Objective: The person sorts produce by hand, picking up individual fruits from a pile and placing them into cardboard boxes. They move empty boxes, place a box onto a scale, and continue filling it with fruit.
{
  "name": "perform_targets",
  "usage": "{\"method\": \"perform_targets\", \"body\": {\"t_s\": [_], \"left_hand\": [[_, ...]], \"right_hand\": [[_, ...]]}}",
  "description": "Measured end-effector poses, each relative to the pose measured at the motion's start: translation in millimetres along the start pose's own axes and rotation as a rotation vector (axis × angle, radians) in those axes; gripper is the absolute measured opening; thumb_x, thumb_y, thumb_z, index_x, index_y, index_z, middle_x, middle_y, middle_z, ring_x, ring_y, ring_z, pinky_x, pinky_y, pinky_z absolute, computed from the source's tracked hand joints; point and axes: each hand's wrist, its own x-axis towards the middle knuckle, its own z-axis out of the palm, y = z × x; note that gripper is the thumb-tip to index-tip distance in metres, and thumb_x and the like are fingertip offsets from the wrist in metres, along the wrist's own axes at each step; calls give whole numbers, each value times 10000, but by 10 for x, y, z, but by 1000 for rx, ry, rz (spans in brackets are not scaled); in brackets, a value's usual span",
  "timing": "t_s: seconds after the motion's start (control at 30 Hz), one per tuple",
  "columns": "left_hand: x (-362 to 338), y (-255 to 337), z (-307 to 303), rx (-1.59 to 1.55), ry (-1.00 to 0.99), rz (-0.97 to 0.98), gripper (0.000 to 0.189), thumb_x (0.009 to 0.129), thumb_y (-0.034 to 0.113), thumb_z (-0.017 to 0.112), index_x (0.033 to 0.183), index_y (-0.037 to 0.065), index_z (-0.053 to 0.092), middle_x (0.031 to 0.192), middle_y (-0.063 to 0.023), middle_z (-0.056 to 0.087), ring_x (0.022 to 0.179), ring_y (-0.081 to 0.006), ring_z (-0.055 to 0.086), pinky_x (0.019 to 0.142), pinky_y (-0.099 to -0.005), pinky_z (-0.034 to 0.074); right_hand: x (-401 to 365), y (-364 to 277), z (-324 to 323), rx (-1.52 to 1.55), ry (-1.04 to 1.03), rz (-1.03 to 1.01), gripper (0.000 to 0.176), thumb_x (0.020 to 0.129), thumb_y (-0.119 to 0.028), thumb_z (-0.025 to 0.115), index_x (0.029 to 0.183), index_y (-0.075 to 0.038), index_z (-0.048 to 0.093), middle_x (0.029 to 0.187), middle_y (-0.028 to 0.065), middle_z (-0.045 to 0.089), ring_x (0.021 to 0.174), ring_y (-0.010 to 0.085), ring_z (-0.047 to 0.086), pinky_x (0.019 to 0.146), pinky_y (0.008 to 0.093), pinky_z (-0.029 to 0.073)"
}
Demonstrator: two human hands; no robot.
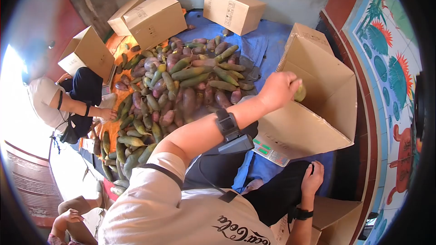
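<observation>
My left hand (280, 91) is closed around a pale green radish (300, 93) and holds it over the near rim of a big open cardboard box (297, 127). Only one end of the radish shows past my fingers. Beneath the box sits a digital scale (271, 152) with lit green displays. On my bent knee rests my right hand (313, 178), its fingers spread over the dark trousers with nothing in them. Left of my outstretched arm lies a large heap of green and purplish radishes (186, 77).
Several cardboard boxes (156, 22) stand along the back wall on blue and orange sheets. At the left, a co-worker (68, 104) crouches and reaches to the heap; another person's hand (72, 216) shows at the lower left. An open carton (336, 218) stands behind my right arm.
</observation>
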Motion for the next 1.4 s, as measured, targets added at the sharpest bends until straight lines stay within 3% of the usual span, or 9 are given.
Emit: {"method": "perform_targets", "body": {"t_s": [0.07,0.2,0.27,0.4,0.57,0.83,1.07,1.3,1.4], "left_hand": [[-2,-82,114,559,76,300,258,853,211,605,706,-1,595,617,-130,603,581,-290,602,591,-412,488],[60,-151,153,639,-27,233,210,804,212,628,719,19,627,655,-143,589,675,-355,594,657,-441,487],[42,-176,127,731,10,388,184,784,206,642,731,30,651,699,-144,563,723,-348,585,694,-419,486],[32,-87,59,684,-9,438,154,757,172,665,727,24,640,729,-154,539,761,-346,570,697,-409,474],[-21,-33,-261,440,176,538,91,742,59,670,791,7,613,756,-156,564,748,-337,559,663,-404,452],[-397,-786,-1225,622,307,158,140,829,100,614,887,-26,609,820,-175,596,777,-320,590,708,-357,465],[-1019,-1537,-1841,796,229,-305,219,823,227,581,878,23,637,879,-200,621,862,-394,590,771,-449,469],[-1814,-2410,-2334,919,106,-830,317,779,334,609,899,45,663,984,-186,644,924,-369,608,830,-444,471],[-2228,-2869,-2435,1065,29,-837,332,784,323,614,926,28,664,1073,-177,635,1038,-340,581,887,-425,464]], "right_hand": [[4,3,-8,0,1,1,143,826,-59,571,926,39,601,980,187,610,911,358,583,828,405,467],[28,-7,-15,-2,-5,0,145,823,-59,573,923,42,603,972,188,613,909,360,583,825,406,467],[36,-26,-18,0,-11,-17,145,822,-59,574,919,44,606,965,189,614,908,361,582,823,407,467],[57,-62,-22,3,-19,-8,143,821,-57,575,917,44,608,963,189,615,907,362,581,818,408,466],[83,-59,-15,7,-30,-7,142,822,-54,573,923,41,605,969,185,616,899,362,579,810,407,468],[98,-27,-28,-19,-78,-17,142,833,-49,565,941,35,602,978,179,619,900,357,578,813,404,467],[110,-16,-6,-16,-130,0,156,846,-48,560,974,31,603,1004,176,619,932,346,579,838,400,462],[112,23,-6,-30,-183,37,162,853,-43,555,989,30,603,1039,178,613,960,340,577,863,397,455],[116,34,-1,-35,-206,60,164,871,-51,543,993,39,604,1045,184,611,972,343,579,872,388,451]]}}
